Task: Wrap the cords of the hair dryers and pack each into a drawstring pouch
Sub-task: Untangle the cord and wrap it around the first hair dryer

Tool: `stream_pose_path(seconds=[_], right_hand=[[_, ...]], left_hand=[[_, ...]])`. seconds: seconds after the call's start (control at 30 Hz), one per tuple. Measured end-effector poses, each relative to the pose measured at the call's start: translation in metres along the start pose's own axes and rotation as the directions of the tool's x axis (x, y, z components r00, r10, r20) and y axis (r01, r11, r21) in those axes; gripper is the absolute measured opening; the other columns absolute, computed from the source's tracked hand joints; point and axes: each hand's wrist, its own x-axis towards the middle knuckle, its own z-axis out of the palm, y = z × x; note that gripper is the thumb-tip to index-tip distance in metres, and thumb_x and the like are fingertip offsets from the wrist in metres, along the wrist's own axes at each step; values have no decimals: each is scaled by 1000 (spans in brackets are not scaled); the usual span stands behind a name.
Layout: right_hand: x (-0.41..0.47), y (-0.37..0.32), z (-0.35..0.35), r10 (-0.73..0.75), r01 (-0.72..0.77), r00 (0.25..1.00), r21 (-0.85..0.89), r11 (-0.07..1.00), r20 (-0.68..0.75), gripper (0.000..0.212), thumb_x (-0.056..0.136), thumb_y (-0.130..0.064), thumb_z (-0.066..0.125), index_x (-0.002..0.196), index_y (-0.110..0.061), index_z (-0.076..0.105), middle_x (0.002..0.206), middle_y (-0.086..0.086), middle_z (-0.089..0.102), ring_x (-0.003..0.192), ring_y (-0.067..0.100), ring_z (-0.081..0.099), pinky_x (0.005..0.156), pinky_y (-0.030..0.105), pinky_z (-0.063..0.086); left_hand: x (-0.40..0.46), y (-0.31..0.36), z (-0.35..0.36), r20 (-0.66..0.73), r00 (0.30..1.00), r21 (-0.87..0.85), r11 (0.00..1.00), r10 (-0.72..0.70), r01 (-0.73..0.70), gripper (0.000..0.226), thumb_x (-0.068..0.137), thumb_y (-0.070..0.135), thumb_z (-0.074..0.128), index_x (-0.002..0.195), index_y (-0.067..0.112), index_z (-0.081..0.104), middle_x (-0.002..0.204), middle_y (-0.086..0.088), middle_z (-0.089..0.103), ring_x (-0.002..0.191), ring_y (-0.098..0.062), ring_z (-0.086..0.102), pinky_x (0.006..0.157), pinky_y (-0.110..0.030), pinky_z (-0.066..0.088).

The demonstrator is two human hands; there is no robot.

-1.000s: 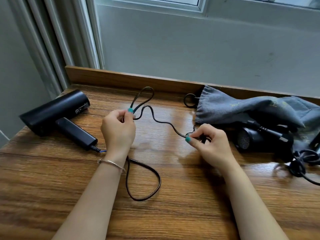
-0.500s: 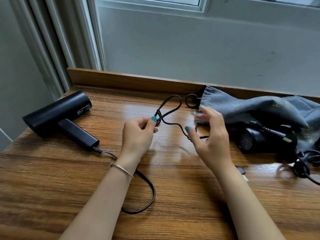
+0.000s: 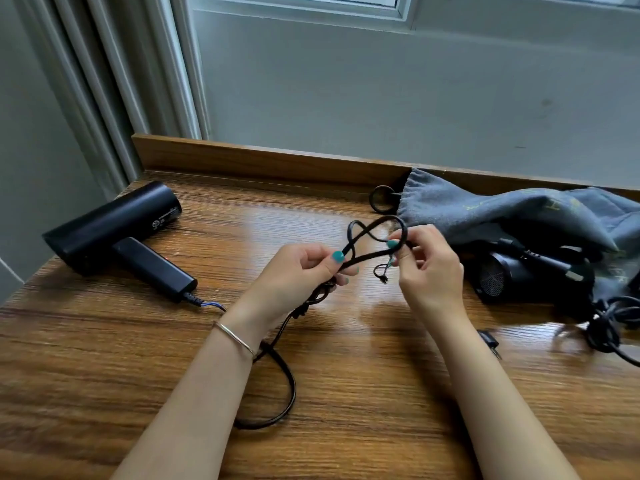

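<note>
Black dryer flat; cord looped (aloft); grey pouch crumpled.

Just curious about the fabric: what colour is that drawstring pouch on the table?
The drawstring pouch is grey with faint yellowish lettering, seen in the head view.

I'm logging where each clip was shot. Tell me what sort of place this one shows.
Probably a room in a home or a hotel, at a wooden table pushed against a wall below a window. Two hair dryers and grey pouches on it suggest household packing, not a workshop.
</note>
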Motion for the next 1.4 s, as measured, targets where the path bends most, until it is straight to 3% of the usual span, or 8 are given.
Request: stream_pose_path(seconds=[0.1,0.23,0.43,0.53,0.63,0.83,1.03,1.4], right_hand=[[3,4,-8,120,-117,993,186,976,-5,24,89,-11,61,85,-34,63,88,-9,65,74,19,63,70,43,55],[8,2,-17,229,-210,973,331,920,-19,26,91,-6,62,84,-30,64,85,4,67,67,12,60,63,29,50],[7,0,-22,334,-291,942,432,854,-25,12,93,-13,63,85,-22,66,66,-5,58,54,-1,51,54,17,45],[8,-1,-22,353,-303,935,442,844,-33,9,93,-12,62,86,-17,66,66,-5,58,51,-2,52,53,14,45],[9,-1,-23,382,-321,923,454,831,-45,6,93,-14,62,88,-15,65,67,-3,57,51,-3,52,54,15,46],[7,-2,-21,367,-320,930,431,844,-30,10,93,-13,62,85,-19,65,63,-3,57,49,-1,50,51,14,43],[6,-3,-20,358,-311,933,421,852,-34,13,93,-12,62,84,-21,65,63,-5,57,49,-2,50,52,13,42],[-1,-5,-24,162,-213,977,569,794,140,4,83,-17,72,85,-18,69,76,-2,67,73,7,60,68,17,50]], left_hand=[[-1,-1,-5,70,998,103,995,4,-12,11,92,24,62,100,21,68,98,0,76,99,-14,70,93,-35,53],[-4,-2,-9,205,979,173,985,-15,-21,43,90,9,66,124,33,53,115,7,69,108,-15,65,85,-32,58],[1,-3,-12,95,995,408,912,12,-50,21,94,18,61,106,36,64,94,3,74,77,1,63,78,-30,52],[-3,0,-18,214,976,385,922,-50,-37,24,96,22,58,108,42,58,95,6,73,71,-3,60,74,-23,52],[-8,3,-30,270,962,219,976,-38,-22,29,91,25,60,116,41,60,107,9,71,95,-12,66,77,-24,52],[-4,1,-33,74,997,161,986,21,-33,31,82,40,61,104,22,71,92,0,76,90,-11,71,80,-28,45],[-3,0,-28,35,999,111,994,-16,12,21,79,17,78,99,14,72,98,-11,70,89,-24,72,66,-26,56],[14,-13,-22,-332,943,-96,995,-28,-4,15,100,16,50,101,4,60,101,-19,70,85,-21,74,67,-23,59]])
